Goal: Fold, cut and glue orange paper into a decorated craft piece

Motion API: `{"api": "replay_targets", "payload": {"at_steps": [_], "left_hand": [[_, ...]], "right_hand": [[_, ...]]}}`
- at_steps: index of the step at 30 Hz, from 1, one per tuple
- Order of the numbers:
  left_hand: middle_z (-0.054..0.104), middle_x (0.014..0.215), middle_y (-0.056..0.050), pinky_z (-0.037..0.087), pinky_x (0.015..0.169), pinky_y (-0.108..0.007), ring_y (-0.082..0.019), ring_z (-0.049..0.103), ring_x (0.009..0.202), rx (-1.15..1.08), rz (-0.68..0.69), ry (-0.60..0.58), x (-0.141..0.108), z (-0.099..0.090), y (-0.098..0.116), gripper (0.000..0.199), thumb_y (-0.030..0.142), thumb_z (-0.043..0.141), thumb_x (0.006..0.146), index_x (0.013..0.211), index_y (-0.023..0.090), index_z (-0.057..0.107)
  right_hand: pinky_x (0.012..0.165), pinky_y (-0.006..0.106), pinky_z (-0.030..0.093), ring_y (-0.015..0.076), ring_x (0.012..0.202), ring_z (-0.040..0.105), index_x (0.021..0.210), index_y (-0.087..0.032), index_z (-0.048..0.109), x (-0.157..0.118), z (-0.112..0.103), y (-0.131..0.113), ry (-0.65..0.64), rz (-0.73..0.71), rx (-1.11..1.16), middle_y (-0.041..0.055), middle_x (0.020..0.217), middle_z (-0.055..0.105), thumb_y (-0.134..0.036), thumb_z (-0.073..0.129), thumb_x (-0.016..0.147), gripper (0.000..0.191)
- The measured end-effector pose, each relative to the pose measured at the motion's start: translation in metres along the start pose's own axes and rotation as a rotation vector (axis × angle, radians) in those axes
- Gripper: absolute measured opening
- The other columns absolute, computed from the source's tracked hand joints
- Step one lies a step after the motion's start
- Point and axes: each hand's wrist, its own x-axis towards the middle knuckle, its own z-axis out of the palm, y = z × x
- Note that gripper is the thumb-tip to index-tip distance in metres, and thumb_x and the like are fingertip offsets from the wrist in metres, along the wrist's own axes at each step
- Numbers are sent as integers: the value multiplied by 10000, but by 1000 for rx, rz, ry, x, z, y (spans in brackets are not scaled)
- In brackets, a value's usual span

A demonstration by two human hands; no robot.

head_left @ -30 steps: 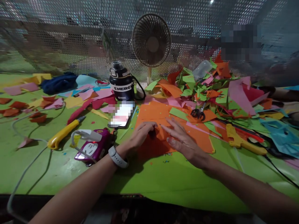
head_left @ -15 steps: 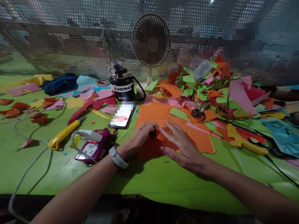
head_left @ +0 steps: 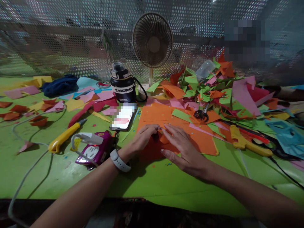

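Our right hand [head_left: 179, 144] had shifted toward nine o'clock, open over orange paper [head_left: 201, 143]; our left hand [head_left: 144, 136] curled, grip impossible to tell.

At eleven o'clock we read ENERGY in dark capitals across the white band [head_left: 122, 90] of the black bottle [head_left: 122, 83], and seemingly the same word, smaller, in pale lettering [head_left: 123, 99] below.

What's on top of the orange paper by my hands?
A green scrap and pink strip lie on the orange paper; whatever is beneath the left hand and right hand is hidden.
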Motion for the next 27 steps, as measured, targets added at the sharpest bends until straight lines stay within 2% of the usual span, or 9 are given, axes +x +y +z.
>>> {"api": "replay_targets", "payload": {"at_steps": [5, 11, 19, 27], "left_hand": [[556, 635, -15, 455, 743, -325, -189, 544, 687, -73, 40, -132, 6, -2, -8, 205, 246, 374, 756, 579, 220, 475], [506, 618, 19, 428, 643, -298, -175, 492, 653, -102, -41, -201, 5, -1, -3, 100, 308, 475, 666, 627, 217, 491], [495, 605, 27, 408, 606, -280, -163, 473, 635, -123, -64, -197, 5, 1, 0, 109, 314, 486, 638, 618, 210, 509], [503, 586, 21, 412, 624, -290, -172, 474, 635, -88, -75, -188, 5, 1, 2, 119, 324, 465, 639, 594, 219, 499]], "right_hand": [[1148, 534, 272, 246, 1358, 417, 1422, -235, 454, 4, -2, 8, 134, 7, 25, 94, 1424, 522, -384, 414, 981, 467], [1135, 554, 286, 260, 1259, 523, 1381, -259, 503, 6, -2, 14, 165, 48, 26, 80, 1313, 617, -360, 460, 964, 431], [1130, 562, 275, 252, 1199, 564, 1352, -228, 529, 6, 0, 14, 184, 42, 54, 93, 1256, 650, -356, 493, 953, 421], [1119, 573, 287, 251, 1165, 587, 1374, -278, 509, 6, 0, 15, 186, 25, 61, 77, 1231, 665, -357, 494, 950, 431]]}}
